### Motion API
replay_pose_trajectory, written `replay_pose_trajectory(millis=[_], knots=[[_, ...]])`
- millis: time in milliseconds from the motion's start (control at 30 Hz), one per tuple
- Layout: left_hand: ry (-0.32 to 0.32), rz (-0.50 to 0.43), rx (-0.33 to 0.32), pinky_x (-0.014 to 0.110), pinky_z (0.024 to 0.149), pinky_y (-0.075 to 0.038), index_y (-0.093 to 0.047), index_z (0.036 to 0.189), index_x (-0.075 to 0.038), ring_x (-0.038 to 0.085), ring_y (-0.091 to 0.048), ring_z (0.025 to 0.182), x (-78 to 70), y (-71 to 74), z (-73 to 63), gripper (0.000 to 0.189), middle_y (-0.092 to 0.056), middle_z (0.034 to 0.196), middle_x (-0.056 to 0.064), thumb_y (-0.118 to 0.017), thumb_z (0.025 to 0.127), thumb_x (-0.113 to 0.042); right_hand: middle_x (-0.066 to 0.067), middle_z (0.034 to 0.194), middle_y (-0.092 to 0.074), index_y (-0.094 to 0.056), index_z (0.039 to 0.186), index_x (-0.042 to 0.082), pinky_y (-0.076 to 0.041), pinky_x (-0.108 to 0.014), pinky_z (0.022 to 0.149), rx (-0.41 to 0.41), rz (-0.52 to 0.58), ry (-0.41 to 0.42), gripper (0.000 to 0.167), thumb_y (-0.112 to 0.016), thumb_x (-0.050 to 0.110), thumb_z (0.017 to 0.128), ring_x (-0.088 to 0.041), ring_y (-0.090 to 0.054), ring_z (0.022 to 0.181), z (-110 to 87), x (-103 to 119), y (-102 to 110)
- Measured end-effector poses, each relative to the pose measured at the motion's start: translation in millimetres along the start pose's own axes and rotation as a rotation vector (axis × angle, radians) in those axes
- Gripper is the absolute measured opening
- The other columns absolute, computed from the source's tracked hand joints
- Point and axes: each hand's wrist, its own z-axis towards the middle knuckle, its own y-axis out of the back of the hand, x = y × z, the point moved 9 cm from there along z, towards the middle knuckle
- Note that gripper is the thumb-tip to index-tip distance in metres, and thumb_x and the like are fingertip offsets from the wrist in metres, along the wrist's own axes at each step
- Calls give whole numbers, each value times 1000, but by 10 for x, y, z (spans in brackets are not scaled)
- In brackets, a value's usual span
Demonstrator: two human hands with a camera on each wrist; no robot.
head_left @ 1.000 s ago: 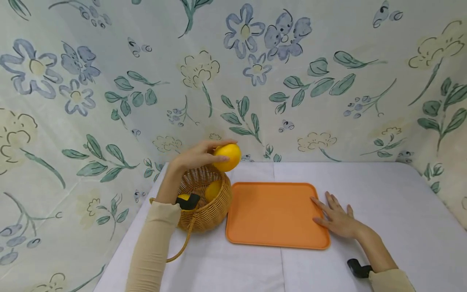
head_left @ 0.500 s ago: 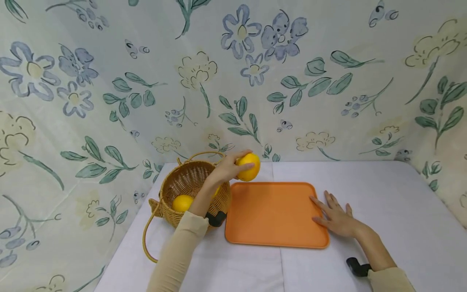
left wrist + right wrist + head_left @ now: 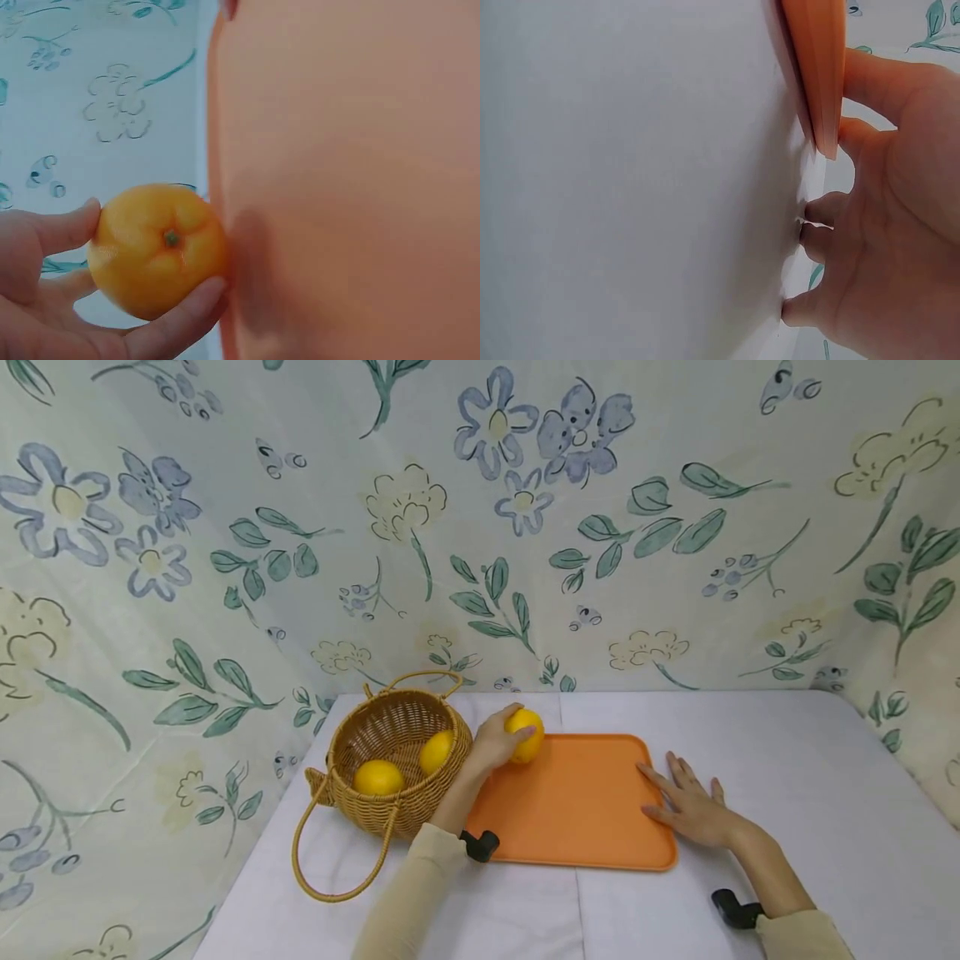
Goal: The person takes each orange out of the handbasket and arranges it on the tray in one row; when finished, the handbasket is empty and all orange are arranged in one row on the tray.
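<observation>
My left hand [image 3: 497, 740] grips an orange [image 3: 527, 736] over the back left corner of the orange-coloured tray [image 3: 577, 810]. In the left wrist view, thumb and fingers wrap the sides of the orange [image 3: 161, 251], its green stem end showing. My right hand [image 3: 693, 806] lies at the tray's right edge, fingers spread. Seen from the right wrist, thumb and forefinger touch the tray's rim [image 3: 821, 82], while the other fingertips rest on the white cloth [image 3: 630, 187].
A fish-shaped wicker basket [image 3: 360, 810] stands left of the tray, holding two more yellow-orange fruits [image 3: 378, 777]. One looped handle [image 3: 337, 898] hangs toward the front; another stands at the back. A floral curtain [image 3: 480, 568] hangs behind the table.
The left hand has carried the orange from above the basket rightward and down over the tray's back left corner. The right hand stays where it was.
</observation>
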Motion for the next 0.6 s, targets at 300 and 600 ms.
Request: replay_pose_trajectory(millis=[300,600], knots=[[31,66,-87,54,109,-46,-47,153,-13,35,-52,127,188,-64,-33,55,-53,146,22,-64,103,-27,-42,165,0,-33,160,9,14,-86,107,-3,1,4,75,-63,45,101,-63,2,151,4,5,-11],[-51,-15,-90,55,111,-45,-53,151,-15,35,-53,126,226,-87,-49,48,-53,139,24,-61,104,-18,-42,165,0,-33,160,8,13,-86,108,-6,-10,0,75,-63,45,101,-63,2,151,5,4,-5]])
